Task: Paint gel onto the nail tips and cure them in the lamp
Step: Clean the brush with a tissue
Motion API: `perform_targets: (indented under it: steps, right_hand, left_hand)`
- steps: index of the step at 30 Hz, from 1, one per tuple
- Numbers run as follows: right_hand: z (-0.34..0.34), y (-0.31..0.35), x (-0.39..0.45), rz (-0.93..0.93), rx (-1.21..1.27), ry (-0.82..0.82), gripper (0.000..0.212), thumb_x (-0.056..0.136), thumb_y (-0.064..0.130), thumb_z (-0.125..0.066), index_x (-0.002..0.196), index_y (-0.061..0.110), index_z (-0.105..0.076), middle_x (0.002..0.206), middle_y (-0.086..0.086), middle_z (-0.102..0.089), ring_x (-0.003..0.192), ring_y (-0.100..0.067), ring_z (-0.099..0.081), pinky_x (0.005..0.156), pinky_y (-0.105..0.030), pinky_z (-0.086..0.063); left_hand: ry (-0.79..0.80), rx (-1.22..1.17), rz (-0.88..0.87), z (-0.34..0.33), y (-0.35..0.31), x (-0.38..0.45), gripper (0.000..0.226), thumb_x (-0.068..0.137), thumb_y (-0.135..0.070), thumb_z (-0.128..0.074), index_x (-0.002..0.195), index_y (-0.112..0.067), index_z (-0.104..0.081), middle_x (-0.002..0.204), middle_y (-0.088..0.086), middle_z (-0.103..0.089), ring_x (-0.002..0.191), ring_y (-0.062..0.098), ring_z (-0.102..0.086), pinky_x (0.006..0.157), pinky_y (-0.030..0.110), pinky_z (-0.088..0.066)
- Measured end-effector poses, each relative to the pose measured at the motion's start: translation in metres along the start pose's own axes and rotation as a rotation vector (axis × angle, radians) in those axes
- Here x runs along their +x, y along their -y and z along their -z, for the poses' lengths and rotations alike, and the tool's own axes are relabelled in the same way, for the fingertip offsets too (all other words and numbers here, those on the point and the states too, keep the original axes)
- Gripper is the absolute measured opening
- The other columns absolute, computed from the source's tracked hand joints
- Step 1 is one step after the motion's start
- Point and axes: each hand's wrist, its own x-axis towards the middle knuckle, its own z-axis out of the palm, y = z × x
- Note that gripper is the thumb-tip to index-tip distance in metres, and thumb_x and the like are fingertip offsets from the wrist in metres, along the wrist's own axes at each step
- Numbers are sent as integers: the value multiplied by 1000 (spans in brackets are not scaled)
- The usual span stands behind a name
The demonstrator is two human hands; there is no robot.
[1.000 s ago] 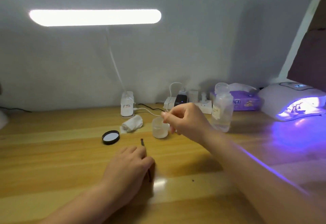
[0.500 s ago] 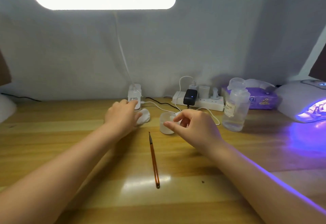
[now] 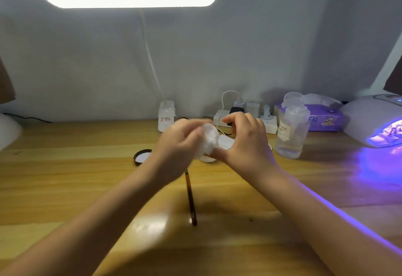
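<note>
Black lid (image 3: 142, 156) off at 9 o'clock of hands. Left hand (image 3: 176, 145) grips white wad (image 3: 208, 139), likely wiping what right hand (image 3: 245, 143) pinches. Brush (image 3: 191, 197) parked at 6 o'clock. Curing lamp (image 3: 369, 119), 3 o'clock, lit; tips inside indistinct.

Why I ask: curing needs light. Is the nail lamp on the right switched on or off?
On. The nail lamp shows violet light in its opening, and the same glow spills onto the table in front of it.
</note>
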Motion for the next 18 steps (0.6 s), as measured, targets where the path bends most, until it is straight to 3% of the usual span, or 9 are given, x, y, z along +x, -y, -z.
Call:
perform_targets:
  steps: [2, 4, 6, 9, 11, 13, 15, 18]
  right_hand:
    - [1, 2, 0, -10, 8, -16, 56, 68, 30, -78, 116, 17, -53, 97, 7, -42, 92, -14, -38, 72, -23, -29]
    - [3, 1, 1, -28, 28, 3, 55, 69, 16, -76, 118, 19, -51, 99, 7, -42, 93, -12, -38, 69, -20, -26]
    - [7, 1, 3, -45, 100, 4, 56, 69, 10, -76, 118, 20, -51, 99, 5, -46, 93, -13, -42, 70, -20, -31]
    - [9, 4, 6, -36, 177, 13, 61, 65, 3, -77, 118, 20, -52, 95, 3, -48, 87, -13, -45, 70, -21, -36]
    - [8, 7, 4, -8, 171, -1, 61, 64, 2, -76, 117, 20, -53, 92, 3, -46, 84, -13, -43, 69, -21, -35]
    - [8, 9, 0, 51, 150, -38, 59, 65, 6, -79, 117, 19, -55, 92, 2, -47, 85, -14, -43, 71, -23, -37]
    - [8, 11, -3, 133, 129, -50, 63, 63, 13, -84, 119, 16, -57, 95, 0, -47, 87, -15, -43, 71, -22, -37]
    - [11, 13, -5, 258, 31, -66, 69, 55, 15, -88, 117, 9, -60, 92, -5, -48, 83, -18, -42, 67, -22, -32]
  left_hand:
    - [26, 296, -95, -9, 0, -9, 33, 102, -27, -40, 124, -23, -64, 109, -5, -53, 99, 10, -51, 83, 24, -43]
    - [43, 399, -240, -12, 3, -14, 39, 104, -29, -35, 131, -15, -59, 119, 1, -52, 105, 12, -48, 88, 25, -42]
    - [71, 434, -365, -15, 6, -18, 45, 104, -32, -32, 135, -8, -54, 117, 3, -56, 97, 11, -51, 80, 22, -43]
    - [-7, 445, -407, -23, 9, -23, 43, 102, -30, -29, 108, -6, -64, 93, -2, -54, 75, 8, -43, 66, 18, -33]
    - [-56, 432, -358, -26, 7, -23, 34, 103, -29, -29, 80, -22, -53, 73, -11, -46, 60, 7, -38, 59, 23, -29]
    - [-37, 368, -250, -26, 5, -20, 39, 105, -29, -28, 69, -35, -40, 62, -15, -42, 55, 7, -44, 55, 24, -29]
    - [-5, 303, -127, -24, 1, -17, 45, 106, -27, -30, 64, -34, -44, 59, -13, -47, 57, 3, -49, 52, 19, -31]
    - [66, 148, 154, -23, -6, -11, 52, 105, -27, -31, 59, -19, -53, 54, -3, -48, 46, 7, -38, 49, 27, -32]
